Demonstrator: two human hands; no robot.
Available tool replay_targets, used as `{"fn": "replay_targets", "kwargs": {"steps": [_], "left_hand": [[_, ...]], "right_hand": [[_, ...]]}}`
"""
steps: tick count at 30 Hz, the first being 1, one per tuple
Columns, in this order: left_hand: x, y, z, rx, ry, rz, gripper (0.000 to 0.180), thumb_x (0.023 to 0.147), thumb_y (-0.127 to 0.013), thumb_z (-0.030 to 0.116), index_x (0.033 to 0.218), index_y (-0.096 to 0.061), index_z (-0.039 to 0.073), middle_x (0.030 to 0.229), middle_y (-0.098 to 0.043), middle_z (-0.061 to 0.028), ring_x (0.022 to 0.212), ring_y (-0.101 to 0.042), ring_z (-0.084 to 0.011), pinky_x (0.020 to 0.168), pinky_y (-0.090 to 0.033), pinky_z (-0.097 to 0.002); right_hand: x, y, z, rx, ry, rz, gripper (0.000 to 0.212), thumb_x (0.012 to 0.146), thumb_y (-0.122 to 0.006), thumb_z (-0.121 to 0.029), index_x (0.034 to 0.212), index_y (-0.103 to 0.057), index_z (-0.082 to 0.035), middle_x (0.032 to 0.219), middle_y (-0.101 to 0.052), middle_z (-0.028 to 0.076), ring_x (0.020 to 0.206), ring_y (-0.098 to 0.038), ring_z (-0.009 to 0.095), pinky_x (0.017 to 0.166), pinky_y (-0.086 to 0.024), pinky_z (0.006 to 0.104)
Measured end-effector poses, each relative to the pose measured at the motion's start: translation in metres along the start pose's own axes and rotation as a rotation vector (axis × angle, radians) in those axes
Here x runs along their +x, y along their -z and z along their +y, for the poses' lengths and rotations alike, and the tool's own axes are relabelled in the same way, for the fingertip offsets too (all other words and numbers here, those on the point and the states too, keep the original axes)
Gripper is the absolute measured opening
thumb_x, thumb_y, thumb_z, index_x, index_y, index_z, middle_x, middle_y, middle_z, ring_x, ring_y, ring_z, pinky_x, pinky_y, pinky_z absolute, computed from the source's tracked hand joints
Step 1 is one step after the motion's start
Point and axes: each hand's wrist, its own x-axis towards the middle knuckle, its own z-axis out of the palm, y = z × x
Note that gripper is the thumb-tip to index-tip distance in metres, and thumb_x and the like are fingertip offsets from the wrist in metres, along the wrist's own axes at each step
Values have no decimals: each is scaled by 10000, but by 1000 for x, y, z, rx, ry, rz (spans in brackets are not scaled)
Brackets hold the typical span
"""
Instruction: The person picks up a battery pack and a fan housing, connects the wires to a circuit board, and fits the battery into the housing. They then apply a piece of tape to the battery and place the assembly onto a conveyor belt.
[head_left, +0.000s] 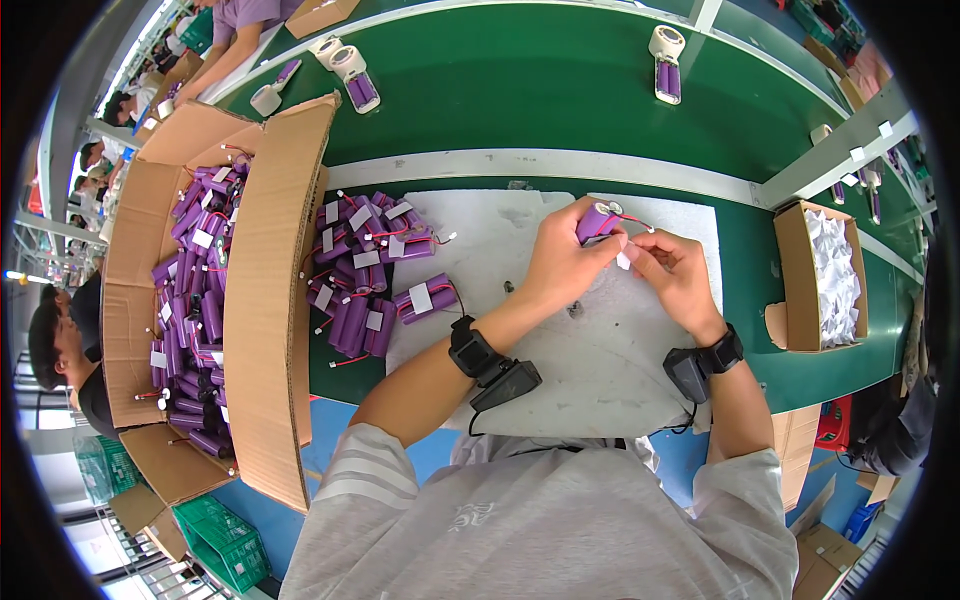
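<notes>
– Over the mat [620,375], a bit right of its middle, what's that left hand [562,250] got?

– Purple pack [597,222], fingers closed round it. Its round ends face up and away, and a red wire [632,219] pokes out to the right.

– And the right hand [682,275]?

– Right up next to it, thumb and fingertips pinching a little white slip [624,259], just on the near side of the pack.

– Ok, what about the rest of the bench [520,105]?

– Big pile [347,325] of packs on the left, a few lying over the mat's edge, lots with white labels. Further left, a big carton [266,250] loaded with more. Over right, a small box [798,265] full of white pieces. Far side has white gadgets [667,43] with purple cells showing.
</notes>
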Motion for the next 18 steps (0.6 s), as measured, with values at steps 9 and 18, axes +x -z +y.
{"fn": "replay_targets", "kwargs": {"steps": [9, 18], "left_hand": [[0, 0, 0, 9, -7, 5, 166, 811, -682, 47, 941, -599, -14, 811, -658, -60, 625, -594, -110, 551, -487, -262], [0, 0, -2, 43, -39, 3, 161, 818, -676, 47, 942, -594, -14, 823, -663, -65, 636, -600, -112, 563, -494, -260]], "right_hand": [[1, 4, 1, -51, 15, -22, 164, 948, -586, -131, 967, -650, 19, 756, -623, 21, 677, -546, 70, 621, -456, 217], [1, 2, 0, -33, 11, -10, 167, 913, -637, -126, 971, -657, 29, 778, -650, 38, 689, -574, 80, 626, -473, 225]]}}
